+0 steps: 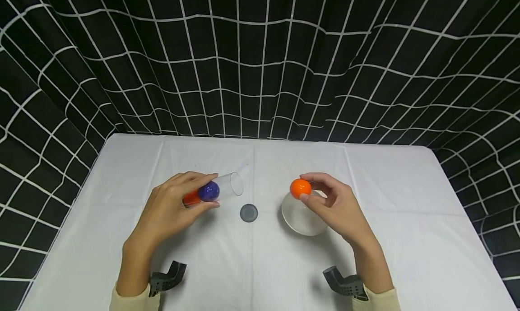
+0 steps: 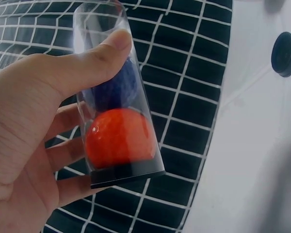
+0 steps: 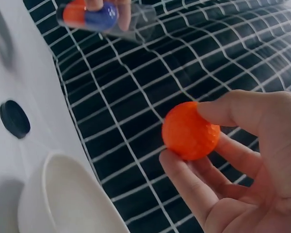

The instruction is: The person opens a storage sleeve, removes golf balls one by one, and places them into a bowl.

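My left hand (image 1: 172, 207) grips a clear plastic tube (image 1: 227, 187) held on its side above the table, open end toward the right. Inside it sit an orange ball (image 2: 119, 138) at the black-capped bottom and a blue ball (image 1: 209, 191) in front of it. My right hand (image 1: 337, 205) pinches another orange ball (image 1: 300, 188) between thumb and fingertips, just above the rim of a white bowl (image 1: 300, 218). In the right wrist view the orange ball (image 3: 190, 130) shows dimples, and the tube (image 3: 99, 17) appears far off at the top.
A small black round cap (image 1: 248, 212) lies on the white tablecloth (image 1: 406, 202) between the two hands. A black curtain with a white grid (image 1: 260, 62) hangs behind and around the table.
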Demonstrator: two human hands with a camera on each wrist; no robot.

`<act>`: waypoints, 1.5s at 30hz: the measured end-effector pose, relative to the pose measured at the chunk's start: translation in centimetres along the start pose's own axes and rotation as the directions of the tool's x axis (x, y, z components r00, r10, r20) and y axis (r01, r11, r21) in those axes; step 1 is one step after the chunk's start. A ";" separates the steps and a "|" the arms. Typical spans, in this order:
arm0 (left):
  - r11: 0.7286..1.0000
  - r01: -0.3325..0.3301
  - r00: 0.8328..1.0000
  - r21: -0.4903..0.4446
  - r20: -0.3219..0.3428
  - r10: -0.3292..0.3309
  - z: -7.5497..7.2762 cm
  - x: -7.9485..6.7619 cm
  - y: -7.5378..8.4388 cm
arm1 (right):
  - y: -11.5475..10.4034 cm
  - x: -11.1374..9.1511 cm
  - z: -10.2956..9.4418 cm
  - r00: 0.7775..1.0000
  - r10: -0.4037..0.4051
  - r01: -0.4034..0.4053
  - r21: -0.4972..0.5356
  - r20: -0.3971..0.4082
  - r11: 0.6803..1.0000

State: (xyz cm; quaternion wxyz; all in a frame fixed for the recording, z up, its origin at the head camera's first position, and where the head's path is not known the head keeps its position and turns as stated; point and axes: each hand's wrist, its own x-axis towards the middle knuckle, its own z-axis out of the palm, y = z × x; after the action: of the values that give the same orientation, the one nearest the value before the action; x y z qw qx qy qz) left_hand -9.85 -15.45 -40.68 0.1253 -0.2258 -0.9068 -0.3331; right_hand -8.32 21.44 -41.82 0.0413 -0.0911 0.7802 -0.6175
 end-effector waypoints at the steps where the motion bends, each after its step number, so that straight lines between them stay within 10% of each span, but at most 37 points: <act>1: 1.000 0.001 1.000 -0.002 0.002 -0.001 0.0 0.0 0.0 | 0.1 0.0 -0.2 1.000 0.006 -0.006 -0.015 0.000 1.000; 19: 1.000 0.002 0.998 -0.003 0.064 -0.002 0.3 0.2 0.1 | 1.5 0.0 -0.9 0.999 -0.045 0.052 -0.361 0.028 0.931; 45: 1.000 0.004 0.997 0.002 0.075 -0.004 0.4 0.3 0.1 | 1.9 0.0 -0.4 0.995 -0.041 0.082 -0.501 0.092 0.861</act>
State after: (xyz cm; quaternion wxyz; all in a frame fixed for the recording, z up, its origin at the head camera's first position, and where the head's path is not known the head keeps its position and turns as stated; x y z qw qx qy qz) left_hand -10.07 -15.08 -40.83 0.0908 -0.2364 -0.9116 -0.3238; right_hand -8.61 22.22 -43.58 0.0268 -0.1478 0.9089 -0.3891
